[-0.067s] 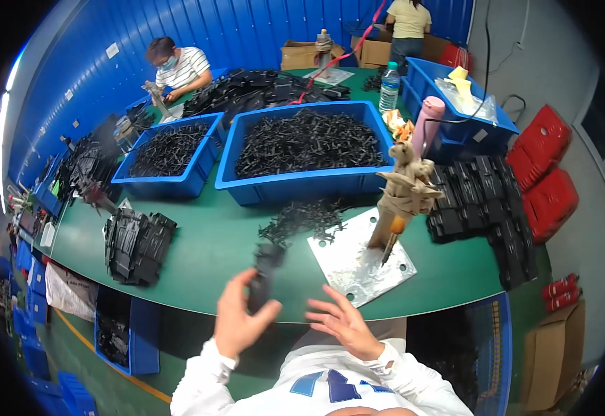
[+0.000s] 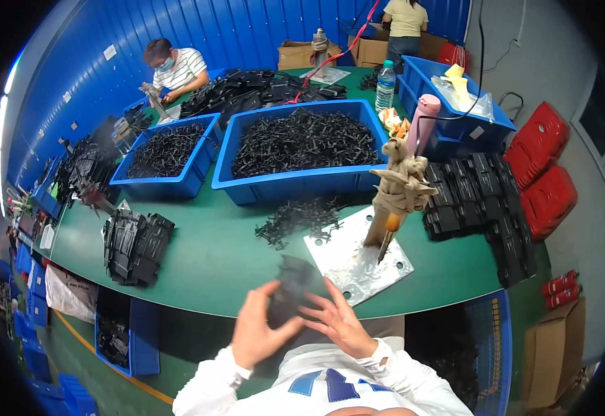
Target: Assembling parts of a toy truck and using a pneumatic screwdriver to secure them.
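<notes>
A flat black plastic part [image 2: 292,283], smeared by motion, stands up between my hands at the near edge of the table. My left hand [image 2: 263,327] grips it with the thumb on the near side and the fingers behind. Spread fingers on my right hand [image 2: 342,323] reach toward its right side; whether they touch it cannot be made out. Just beyond lies a loose heap of small black plastic pieces [image 2: 295,220]. To the right, a soldering iron [image 2: 389,239] wrapped in tan material points down over a white metal plate [image 2: 337,253].
Blue bins of small black pieces [image 2: 302,142] stand across the green table [image 2: 212,243]. Black parts are stacked at left [image 2: 136,246] and right [image 2: 479,201]. A pink flask [image 2: 424,121] and a water bottle [image 2: 385,87] stand behind the iron. A co-worker [image 2: 177,69] sits opposite.
My left hand has moved right with the black part, bringing it close to my right hand. My right hand has stayed nearly in place.
</notes>
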A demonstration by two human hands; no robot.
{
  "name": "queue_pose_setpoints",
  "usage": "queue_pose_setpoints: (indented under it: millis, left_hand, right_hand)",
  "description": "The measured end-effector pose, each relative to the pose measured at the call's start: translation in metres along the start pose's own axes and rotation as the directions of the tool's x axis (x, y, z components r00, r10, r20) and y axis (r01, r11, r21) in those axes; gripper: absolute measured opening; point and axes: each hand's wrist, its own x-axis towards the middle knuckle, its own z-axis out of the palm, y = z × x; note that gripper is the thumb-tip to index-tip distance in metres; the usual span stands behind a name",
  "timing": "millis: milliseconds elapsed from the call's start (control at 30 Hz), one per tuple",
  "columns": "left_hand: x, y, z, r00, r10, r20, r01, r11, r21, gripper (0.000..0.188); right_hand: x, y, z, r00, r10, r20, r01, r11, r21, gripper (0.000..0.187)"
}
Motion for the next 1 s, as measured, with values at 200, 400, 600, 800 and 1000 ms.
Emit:
queue_pose_setpoints:
  millis: [200,400,600,800,1000]
  left_hand:
    - [-0.016,0.033,0.045,0.988,0.049,0.144,-0.046,0.999,-0.021,0.079]
    - [0.0,0.038,0.052,0.962,0.177,0.205,-0.164,0.983,-0.078,0.065]
    - [0.008,0.068,0.072,0.991,0.054,0.121,-0.004,0.927,-0.376,0.052]
    - [0.007,0.057,0.093,0.983,-0.04,0.177,0.142,0.774,-0.618,0.041]
    - [0.016,0.048,0.085,0.912,-0.069,0.405,0.374,0.549,-0.748,0.032]
  right_hand:
    - [-0.009,-0.005,0.008,0.991,-0.125,-0.052,0.126,0.992,0.015,0.054]
    - [-0.023,0.002,-0.013,0.956,-0.222,-0.193,0.237,0.97,0.055,0.061]
    - [-0.035,0.001,0.0,0.739,-0.641,-0.208,0.402,0.667,-0.628,0.096]
    - [-0.049,-0.024,0.007,0.678,-0.677,-0.284,0.341,0.633,-0.695,0.094]
    - [-0.067,-0.044,-0.008,0.871,-0.39,-0.298,0.264,0.884,-0.386,0.055]
